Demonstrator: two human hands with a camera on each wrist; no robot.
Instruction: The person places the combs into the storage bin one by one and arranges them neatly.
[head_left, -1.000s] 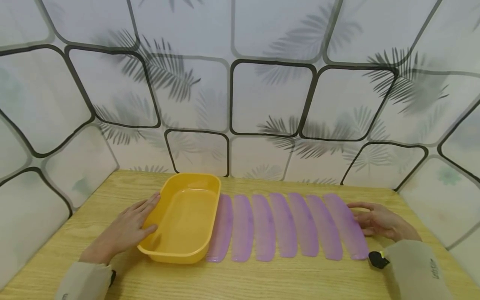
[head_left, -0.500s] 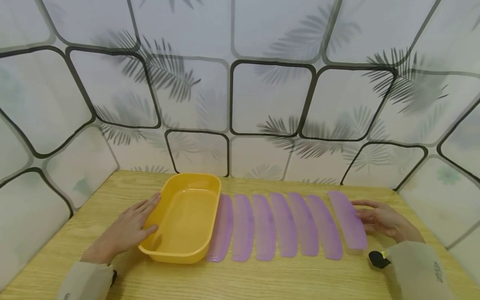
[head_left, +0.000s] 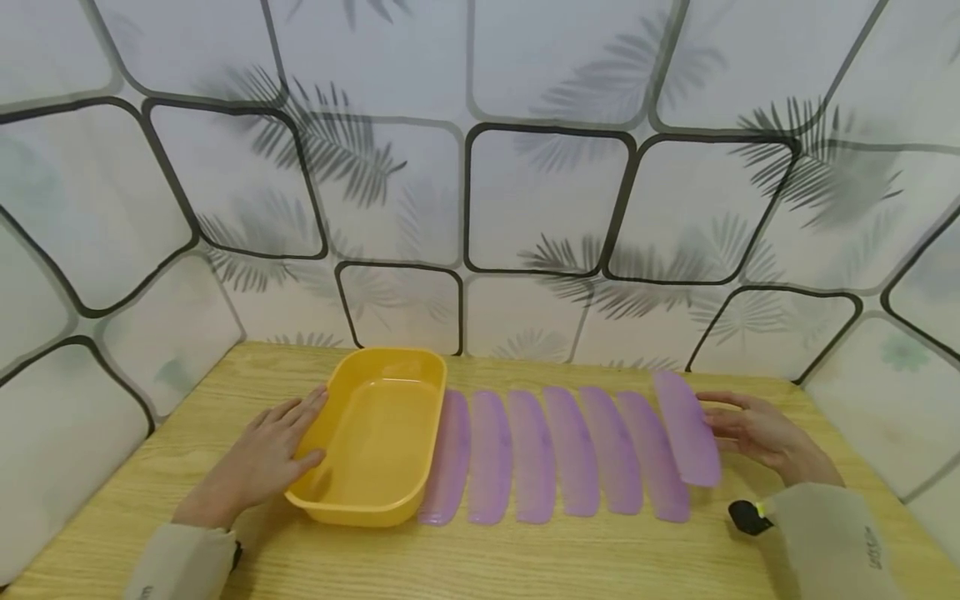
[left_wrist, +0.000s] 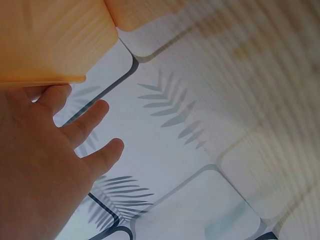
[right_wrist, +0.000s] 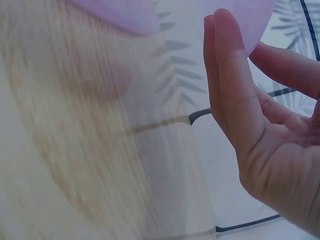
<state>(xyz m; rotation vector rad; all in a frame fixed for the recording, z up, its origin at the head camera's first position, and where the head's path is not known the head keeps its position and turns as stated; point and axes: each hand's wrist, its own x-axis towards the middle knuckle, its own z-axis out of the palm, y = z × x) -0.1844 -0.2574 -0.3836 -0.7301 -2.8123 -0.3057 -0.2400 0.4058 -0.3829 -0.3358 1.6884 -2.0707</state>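
Observation:
In the head view, my right hand (head_left: 765, 433) pinches a purple translucent comb (head_left: 688, 433) by its right edge, holding it tilted above the table. The right wrist view has fingertips against purple plastic (right_wrist: 260, 22), with part of another purple piece (right_wrist: 125, 15) at the top. Several similar combs (head_left: 652, 458) lie side by side in a row, the leftmost (head_left: 448, 458) close against a yellow tray (head_left: 360, 512). My left hand (head_left: 258, 458) rests on the tray's left rim, thumb over the inside. In the left wrist view its fingers (left_wrist: 82, 122) spread outside the tray wall (left_wrist: 65, 35).
A light wood table (head_left: 480, 562) carries everything. Patterned white panels (head_left: 547, 200) with leaf prints rise behind it and at both sides. A black strap end (head_left: 750, 517) sticks out by the right sleeve (head_left: 821, 533).
My right hand has lifted the rightmost comb off the table and shifted it slightly left, tilting it more upright. My left hand stays at the tray, which looks unmoved.

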